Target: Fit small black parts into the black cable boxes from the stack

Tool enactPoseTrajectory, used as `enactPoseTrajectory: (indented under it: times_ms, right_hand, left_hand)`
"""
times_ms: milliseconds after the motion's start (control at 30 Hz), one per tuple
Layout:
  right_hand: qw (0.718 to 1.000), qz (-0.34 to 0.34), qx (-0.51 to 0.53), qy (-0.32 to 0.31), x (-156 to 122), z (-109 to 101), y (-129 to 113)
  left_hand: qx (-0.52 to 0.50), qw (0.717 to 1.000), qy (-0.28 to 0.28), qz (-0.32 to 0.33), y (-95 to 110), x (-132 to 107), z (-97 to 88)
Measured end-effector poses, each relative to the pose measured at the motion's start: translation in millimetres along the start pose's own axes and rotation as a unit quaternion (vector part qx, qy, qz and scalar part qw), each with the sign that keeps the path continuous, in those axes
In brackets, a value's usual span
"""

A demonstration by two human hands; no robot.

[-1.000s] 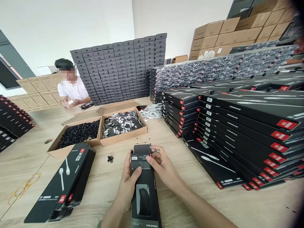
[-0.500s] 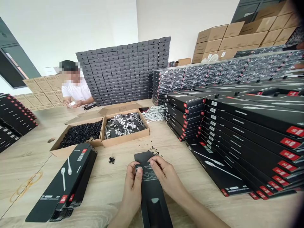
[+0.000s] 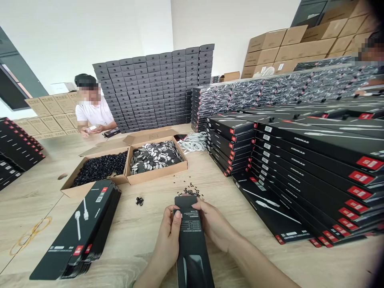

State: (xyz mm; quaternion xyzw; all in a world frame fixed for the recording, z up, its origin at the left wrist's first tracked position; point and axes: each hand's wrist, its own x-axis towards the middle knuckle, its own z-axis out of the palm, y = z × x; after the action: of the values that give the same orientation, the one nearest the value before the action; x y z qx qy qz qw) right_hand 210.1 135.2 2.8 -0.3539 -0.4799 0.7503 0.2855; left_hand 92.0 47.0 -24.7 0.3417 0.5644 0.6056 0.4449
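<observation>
A long, slim black cable box [image 3: 192,240] lies between my hands, its printed back facing up and its top flap [image 3: 185,201] pointing away from me. My left hand [image 3: 171,232] grips the left edge, thumb resting on the front. On the right edge, near the base of the flap, my right hand [image 3: 214,220] holds the box with its fingers partly hidden behind it. Small black pieces [image 3: 190,189] are scattered on the table just beyond the flap. To the left rests a stack of flat black box sleeves [image 3: 81,224] printed with white cables.
Open cartons hold black parts [image 3: 102,168] and black-and-white round pieces [image 3: 159,158]. A few black parts [image 3: 139,201] lie loose. Stacked black boxes [image 3: 300,160] line the right; white cables [image 3: 193,142] lie behind. A co-worker [image 3: 93,108] sits across the table.
My right hand has shifted from pinching at the flap's base to holding the box's right edge. The box sits straighter, and the flap shows more squarely. The view has moved slightly.
</observation>
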Motion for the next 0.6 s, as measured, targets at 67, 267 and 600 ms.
enactPoseTrajectory:
  times_ms: [67,267,600]
  right_hand:
    - [0.998,-0.024,-0.048,-0.04,-1.3,-2.0,-7.5]
    - [0.983,-0.094,-0.151,-0.05,-3.3,-5.8,-21.1]
    - [0.991,0.053,-0.075,-0.098,-2.5,-23.5,-24.6]
  left_hand:
    - [0.011,1.0,-0.011,0.01,1.2,0.1,-0.4]
    - [0.004,0.998,-0.056,0.008,8.0,-3.5,-0.2]
    - [-0.02,0.994,-0.102,-0.024,9.3,-7.4,-0.6]
